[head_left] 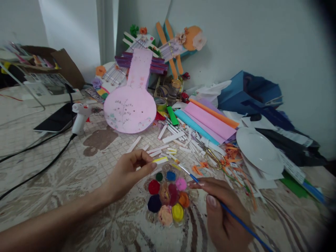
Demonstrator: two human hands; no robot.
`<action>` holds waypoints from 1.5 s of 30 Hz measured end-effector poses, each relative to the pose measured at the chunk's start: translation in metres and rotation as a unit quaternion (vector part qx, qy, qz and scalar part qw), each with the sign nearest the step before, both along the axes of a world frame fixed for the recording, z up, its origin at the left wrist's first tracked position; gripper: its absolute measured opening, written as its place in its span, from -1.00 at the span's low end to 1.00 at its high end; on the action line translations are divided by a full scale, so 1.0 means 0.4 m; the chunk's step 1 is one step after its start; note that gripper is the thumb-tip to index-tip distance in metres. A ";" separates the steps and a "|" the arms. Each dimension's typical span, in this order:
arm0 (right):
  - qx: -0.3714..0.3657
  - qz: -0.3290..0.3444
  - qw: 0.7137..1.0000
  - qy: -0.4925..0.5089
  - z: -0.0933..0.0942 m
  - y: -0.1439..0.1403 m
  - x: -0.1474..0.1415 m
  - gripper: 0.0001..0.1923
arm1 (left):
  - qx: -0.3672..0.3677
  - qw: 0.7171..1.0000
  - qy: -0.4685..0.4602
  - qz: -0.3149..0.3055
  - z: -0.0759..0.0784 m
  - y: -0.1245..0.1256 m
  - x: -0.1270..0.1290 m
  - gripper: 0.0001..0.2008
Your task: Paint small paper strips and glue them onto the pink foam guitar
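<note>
My left hand pinches a small white paper strip with a yellow-painted edge, held just above a round paint palette with several coloured wells. My right hand grips a thin blue-handled paintbrush. The brush tip points up and left, close to the strip's end. Both hands hover over the patterned tablecloth near the front edge.
Loose white paper strips, scissors and orange scraps lie beyond the palette. A pink guitar-shaped cutout leans behind. A glue gun with black cable stands left, a white plate right, coloured paper sheets at centre.
</note>
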State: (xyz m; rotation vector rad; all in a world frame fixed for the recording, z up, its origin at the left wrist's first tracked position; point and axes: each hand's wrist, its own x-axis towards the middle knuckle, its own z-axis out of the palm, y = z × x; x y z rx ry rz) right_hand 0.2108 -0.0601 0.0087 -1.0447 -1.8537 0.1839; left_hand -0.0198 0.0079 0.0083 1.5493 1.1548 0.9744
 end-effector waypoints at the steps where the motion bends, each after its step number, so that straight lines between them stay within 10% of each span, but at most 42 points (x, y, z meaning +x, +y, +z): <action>1: 0.008 0.011 1.000 -0.011 0.000 -0.001 0.001 -0.69 | -0.043 0.998 -0.031 -0.016 0.002 0.005 0.000 -0.87; 10: 0.039 0.061 0.994 -0.087 0.004 0.000 -0.008 -0.68 | -0.121 0.983 -0.110 -0.081 -0.003 0.009 0.006 -0.83; 19: 0.021 0.066 0.992 -0.102 -0.010 -0.003 -0.015 -0.68 | 0.041 0.995 0.080 -0.039 0.023 -0.010 0.004 -0.77; 30: 0.024 0.052 0.995 -0.080 0.006 0.000 -0.020 -0.70 | 0.339 0.919 0.196 -0.033 -0.009 -0.023 -0.003 -0.92; 45: 0.023 0.040 0.993 -0.105 0.007 -0.001 -0.025 -0.70 | 0.417 0.873 0.249 -0.041 -0.015 -0.021 0.000 -0.93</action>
